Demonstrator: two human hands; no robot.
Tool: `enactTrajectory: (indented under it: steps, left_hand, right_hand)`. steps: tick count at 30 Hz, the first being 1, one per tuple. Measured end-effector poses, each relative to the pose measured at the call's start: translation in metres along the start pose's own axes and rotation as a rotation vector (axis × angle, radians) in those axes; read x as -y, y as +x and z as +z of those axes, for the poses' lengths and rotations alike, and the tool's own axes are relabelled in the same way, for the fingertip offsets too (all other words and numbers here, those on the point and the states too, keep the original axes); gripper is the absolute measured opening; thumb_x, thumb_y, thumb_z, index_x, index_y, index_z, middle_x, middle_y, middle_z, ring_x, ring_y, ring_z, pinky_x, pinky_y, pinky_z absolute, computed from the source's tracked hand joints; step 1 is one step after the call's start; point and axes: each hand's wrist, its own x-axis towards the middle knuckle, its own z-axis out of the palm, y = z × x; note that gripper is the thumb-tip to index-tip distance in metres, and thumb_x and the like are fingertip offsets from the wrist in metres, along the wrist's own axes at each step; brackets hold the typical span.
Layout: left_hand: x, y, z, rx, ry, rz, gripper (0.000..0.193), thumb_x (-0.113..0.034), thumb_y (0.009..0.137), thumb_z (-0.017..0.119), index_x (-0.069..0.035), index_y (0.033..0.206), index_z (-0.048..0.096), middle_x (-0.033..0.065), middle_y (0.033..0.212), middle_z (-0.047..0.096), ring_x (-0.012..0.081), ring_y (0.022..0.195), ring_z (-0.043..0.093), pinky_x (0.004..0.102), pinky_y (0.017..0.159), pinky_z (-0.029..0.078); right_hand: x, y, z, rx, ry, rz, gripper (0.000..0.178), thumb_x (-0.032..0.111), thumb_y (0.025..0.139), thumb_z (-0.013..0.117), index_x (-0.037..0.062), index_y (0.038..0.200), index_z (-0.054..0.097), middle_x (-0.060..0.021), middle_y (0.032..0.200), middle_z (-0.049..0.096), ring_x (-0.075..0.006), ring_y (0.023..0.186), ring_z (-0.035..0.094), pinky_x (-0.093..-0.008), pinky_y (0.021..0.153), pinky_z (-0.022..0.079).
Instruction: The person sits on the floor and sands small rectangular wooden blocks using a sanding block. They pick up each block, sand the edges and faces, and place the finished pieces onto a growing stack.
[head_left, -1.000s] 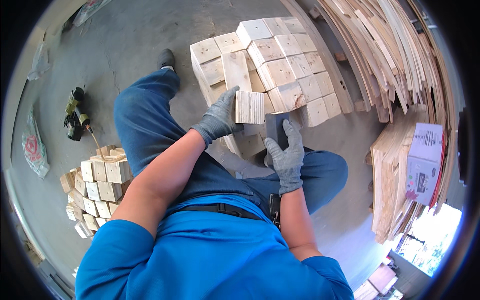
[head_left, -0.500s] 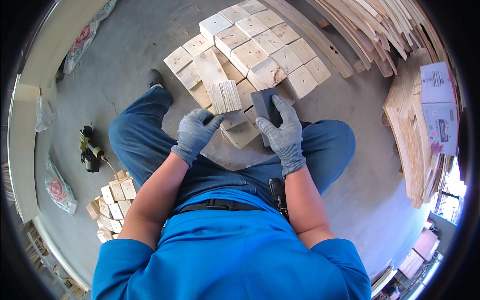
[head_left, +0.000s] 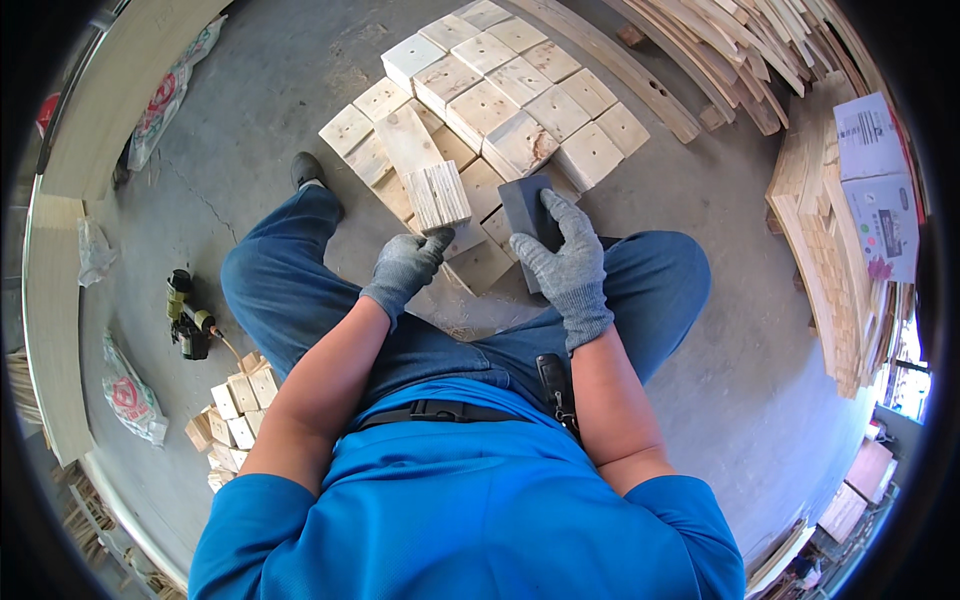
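Note:
My right hand [head_left: 565, 250], in a grey knit glove, grips a dark grey rectangular block [head_left: 522, 205] by its right side, held upright over the near end of a wood pile. My gloved left hand [head_left: 402, 268] is closed, with thumb and fingers together at the near edge of a layered plywood block [head_left: 437, 195]. Whether they pinch that edge or some small thing is hidden. The plywood block sits at the near end of a pale board [head_left: 408, 142], which lies across the pile of square wooden blocks [head_left: 495, 105].
A nail gun [head_left: 186, 315] with a hose lies on the floor at left, beside small wooden blocks [head_left: 240, 405] and plastic bags [head_left: 130, 390]. Long planks [head_left: 690, 60] lie at the upper right. A printed carton [head_left: 878, 190] stands on stacked timber at right.
My left hand has turned and moved slightly right, its fingers closing near the plywood block's edge. The right hand keeps the dark grey block nearly in place. The view has shifted a little.

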Motion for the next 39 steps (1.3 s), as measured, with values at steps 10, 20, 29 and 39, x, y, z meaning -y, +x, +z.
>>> enactTrajectory:
  steps: [10, 20, 29, 39]
  left_hand:
    - [0.0, -0.008, -0.004, -0.015, -0.041, 0.164, 0.06, -0.062, 0.1, 0.067, -0.004, 0.109, 0.083, 0.0119, 0.083, 0.079, 0.0237, 0.075, 0.076, 0.0385, 0.077, 0.059]
    - [0.008, -0.001, -0.002, -0.036, -0.079, 0.168, 0.036, -0.037, 0.096, 0.078, -0.002, 0.098, 0.081, 0.011, 0.077, 0.073, 0.0171, 0.07, 0.071, 0.0354, 0.067, 0.057]
    - [-0.004, -0.035, 0.009, 0.394, -1.336, -0.102, 0.023, -0.017, 0.105, 0.068, -0.011, 0.127, 0.067, 0.0066, 0.108, 0.075, 0.0222, 0.09, 0.073, 0.0447, 0.085, 0.061]
    - [-0.015, -0.03, 0.023, 0.261, -1.343, -0.125, 0.018, -0.018, 0.108, 0.063, -0.01, 0.124, 0.068, 0.0044, 0.101, 0.071, 0.0205, 0.083, 0.069, 0.042, 0.081, 0.06]
  right_hand:
    - [0.005, 0.002, 0.005, 0.04, -0.028, 0.014, 0.07, 0.025, 0.082, 0.094, 0.0005, 0.141, 0.066, -0.023, 0.137, 0.068, -0.0386, 0.126, 0.067, -0.0446, 0.111, 0.054]
    - [0.005, 0.004, 0.009, 0.069, -0.036, 0.029, 0.071, 0.026, 0.082, 0.094, 0.0002, 0.142, 0.066, -0.023, 0.138, 0.068, -0.0379, 0.126, 0.067, -0.0442, 0.111, 0.054]
    - [0.004, 0.005, 0.013, 0.089, -0.021, 0.027, 0.071, 0.025, 0.082, 0.095, -0.0008, 0.141, 0.066, -0.0239, 0.138, 0.067, -0.0382, 0.126, 0.067, -0.0444, 0.111, 0.054]
    - [-0.004, 0.005, 0.014, 0.107, -0.008, 0.019, 0.071, 0.024, 0.082, 0.095, -0.0013, 0.141, 0.065, -0.024, 0.138, 0.067, -0.039, 0.127, 0.067, -0.0447, 0.112, 0.053]
